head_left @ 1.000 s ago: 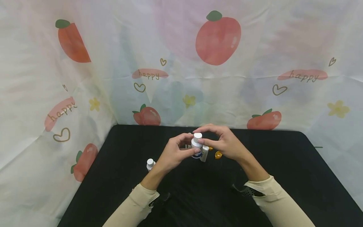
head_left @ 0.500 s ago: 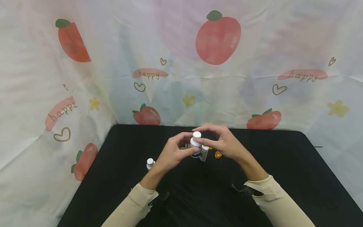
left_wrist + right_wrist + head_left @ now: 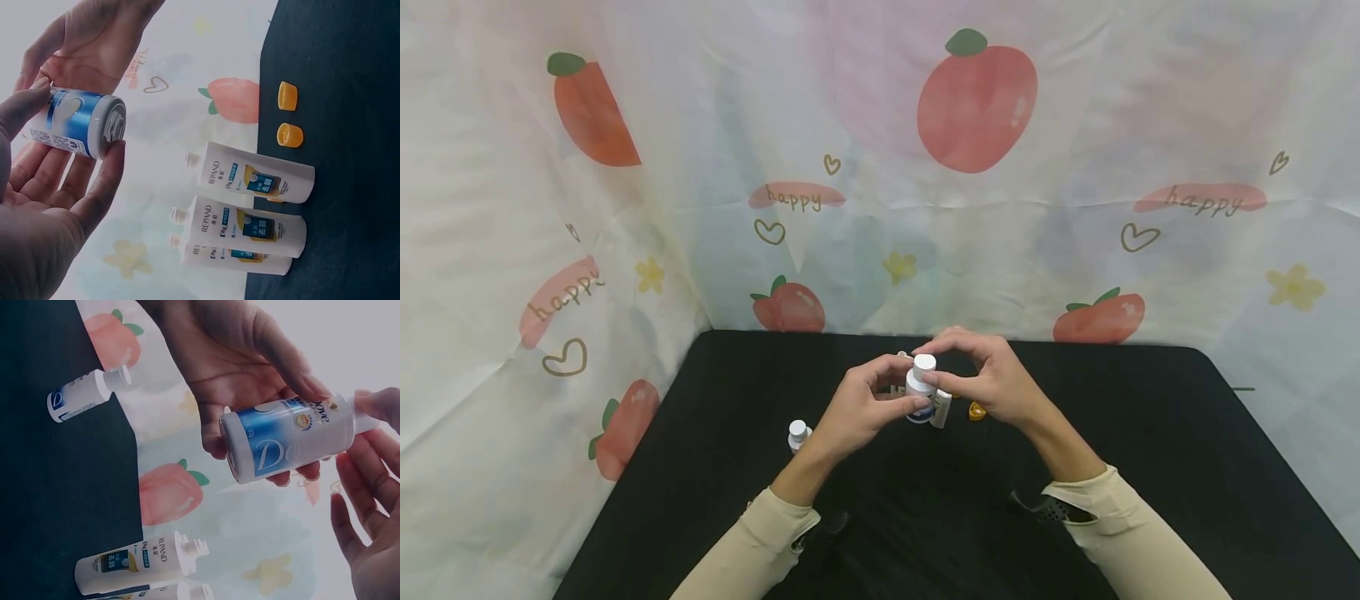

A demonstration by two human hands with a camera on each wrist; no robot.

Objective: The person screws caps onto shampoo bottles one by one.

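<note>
A white and blue Dove bottle [image 3: 918, 387] is held above the table by the fingers and thumb of my left hand [image 3: 863, 406]. Its blue label and base [image 3: 75, 122] show in the left wrist view. My right hand [image 3: 997, 380] pinches the bottle's white cap [image 3: 924, 363] between thumb and fingers, as the right wrist view also shows at the cap [image 3: 365, 419]. The cap sits on the bottle's neck. A second Dove bottle [image 3: 78, 395] stands on the table, left of my left forearm in the head view.
Several white REPAND bottles [image 3: 259, 173] stand on the black table [image 3: 1120, 433] beyond my hands, mostly hidden in the head view. Small orange-yellow pieces [image 3: 289, 135] lie beside them. A fruit-print curtain [image 3: 880, 125] hangs along the back and left.
Both hands stay at almost the same place around the bottle. The bottle and cap have shifted slightly down and right in the head view, and my right thumb has moved a little on the cap.
</note>
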